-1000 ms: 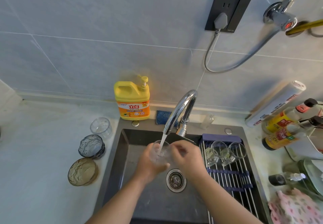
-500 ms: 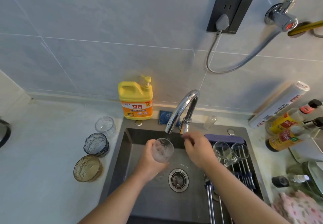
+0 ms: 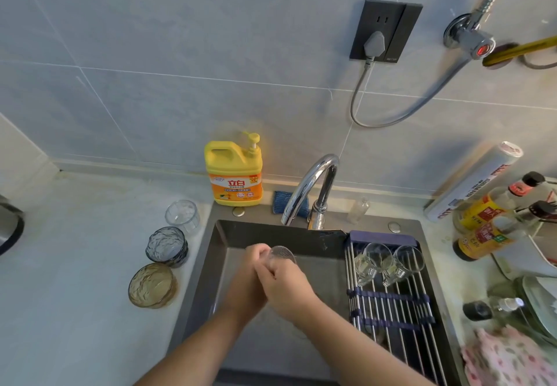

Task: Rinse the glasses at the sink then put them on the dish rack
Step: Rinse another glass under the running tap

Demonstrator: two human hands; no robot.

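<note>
At the sink (image 3: pixel 212 280) we count two glasses (image 3: pixel 366 260) on the dish rack (image 3: pixel 391 310), three glasses (image 3: pixel 167 247) on the surface (image 3: pixel 90 265), and one glass (image 3: pixel 282 254) in the left hand (image 3: pixel 250 277) and seemingly right hand (image 3: pixel 286 283) grip.

Tap (image 3: pixel 313 188) now off; R hand (image 3: pixel 287 284) moved from it onto glass (image 3: pixel 284 253).

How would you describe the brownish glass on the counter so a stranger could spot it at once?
Find the dark sink. On the counter to its left, three glasses stand in a line running from the wall. Take the amber glass at the near end; the blue-grey glass and the clear glass behind it differ in colour.
</note>
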